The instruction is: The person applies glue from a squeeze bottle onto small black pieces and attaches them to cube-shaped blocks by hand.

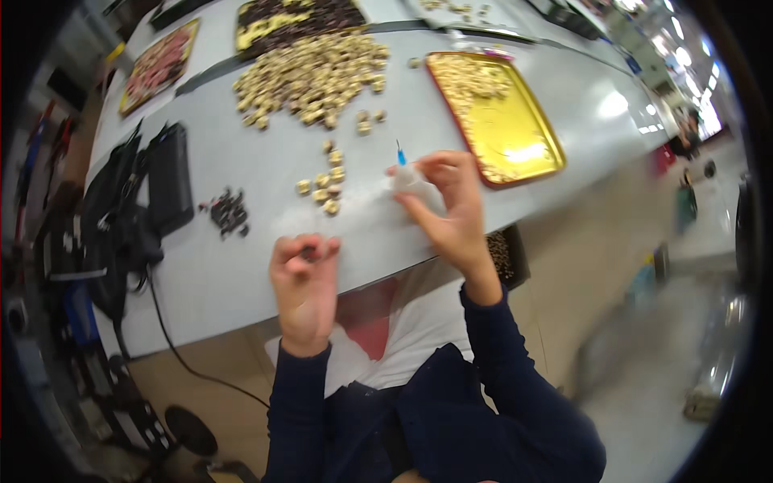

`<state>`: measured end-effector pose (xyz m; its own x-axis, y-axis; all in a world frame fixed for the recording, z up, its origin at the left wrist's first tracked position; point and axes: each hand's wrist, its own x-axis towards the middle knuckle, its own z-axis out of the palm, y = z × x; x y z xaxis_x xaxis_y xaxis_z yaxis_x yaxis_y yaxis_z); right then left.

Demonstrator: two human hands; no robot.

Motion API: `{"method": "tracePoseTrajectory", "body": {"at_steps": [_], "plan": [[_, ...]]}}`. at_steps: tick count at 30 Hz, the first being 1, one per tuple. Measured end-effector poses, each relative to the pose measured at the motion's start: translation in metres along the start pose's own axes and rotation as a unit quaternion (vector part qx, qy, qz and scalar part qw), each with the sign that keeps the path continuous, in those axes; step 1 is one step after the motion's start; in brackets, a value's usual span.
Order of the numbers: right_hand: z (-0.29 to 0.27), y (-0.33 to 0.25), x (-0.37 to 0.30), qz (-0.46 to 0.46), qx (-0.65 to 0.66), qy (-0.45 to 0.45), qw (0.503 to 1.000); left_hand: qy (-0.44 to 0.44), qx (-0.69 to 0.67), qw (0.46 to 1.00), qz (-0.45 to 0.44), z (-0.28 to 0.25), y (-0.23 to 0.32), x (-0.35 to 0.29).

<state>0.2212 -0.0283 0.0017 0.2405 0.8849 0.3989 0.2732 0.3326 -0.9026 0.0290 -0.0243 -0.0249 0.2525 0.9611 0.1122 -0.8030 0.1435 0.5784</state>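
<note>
Just past the table's front edge, my left hand [303, 291] is closed with its fingertips together on a small dark piece [307, 253]. To its right, my right hand [456, 216] grips a translucent white squeeze bottle [408, 179], whose blue needle tip [401, 156] points up and away from me. Ahead, between the hands, lie several small cream-coloured pieces [322, 195] with darker spots. Left of them sits a little heap of black pieces [229, 211]. My hands touch neither group.
A large pile of cream pieces [314, 76] covers the grey table's [258, 173] far middle, before a tray of dark pieces [298, 20]. A gold tray [515, 133] stands at right, a tray of pinkish pieces [159, 64] at far left. A black case [169, 179] and cable [173, 342] lie left.
</note>
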Motion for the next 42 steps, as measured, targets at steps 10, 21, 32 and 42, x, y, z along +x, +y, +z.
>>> {"method": "tracePoseTrajectory", "body": {"at_steps": [10, 21, 32, 42], "plan": [[-0.049, 0.003, 0.023, -0.084, -0.150, 0.124, 0.977, -0.003, -0.028, 1.000, -0.012, -0.001, 0.003, 0.001], [-0.121, 0.039, 0.092, 0.164, -0.286, -0.071, 0.941, -0.002, -0.043, 0.999, -0.001, 0.002, -0.002, 0.000], [-0.135, 0.024, 0.072, 0.151, -0.118, 0.013, 0.981, -0.021, -0.059, 0.998, -0.008, -0.001, -0.004, 0.002], [-0.024, -0.045, -0.020, 0.063, 0.145, 0.037, 0.987, -0.034, 0.041, 0.999, 0.000, 0.005, 0.000, 0.000]]}}
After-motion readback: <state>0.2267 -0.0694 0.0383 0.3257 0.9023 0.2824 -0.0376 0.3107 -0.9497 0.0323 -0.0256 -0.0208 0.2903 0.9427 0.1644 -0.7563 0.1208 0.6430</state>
